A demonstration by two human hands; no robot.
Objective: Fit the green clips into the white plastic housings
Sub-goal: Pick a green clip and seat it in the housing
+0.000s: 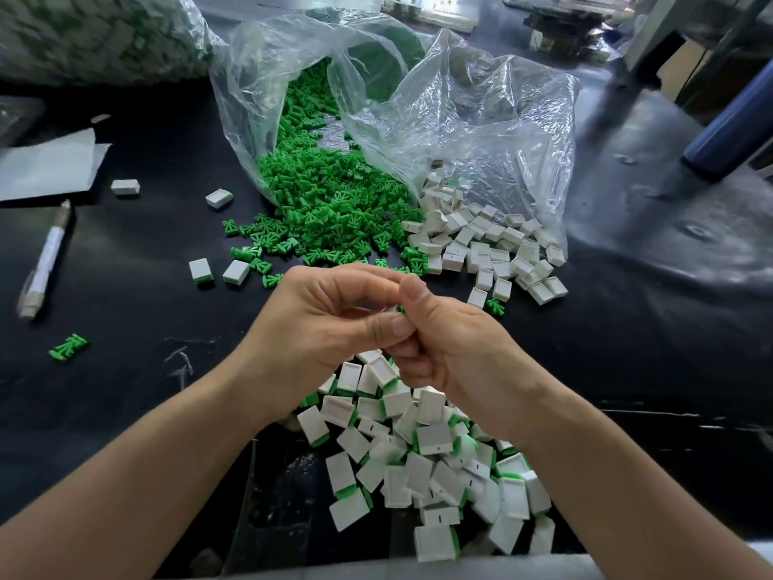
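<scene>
My left hand (322, 324) and my right hand (447, 345) meet above the table's middle, fingers curled together round a small part. Only a sliver of green and white (397, 309) shows between the fingertips, so the part is mostly hidden. Beyond the hands a heap of loose green clips (322, 203) spills from a clear plastic bag (418, 98). To its right lies a pile of empty white housings (481, 240). Below my hands sits a heap of white housings with green clips fitted (422, 454).
The table is black (146, 265). A white pen (46, 261) and a grey sheet (46, 165) lie at the left, with a stray green clip (67, 347) and a few single housings (217, 272) nearby. A large bag of parts (96, 35) stands at the back left.
</scene>
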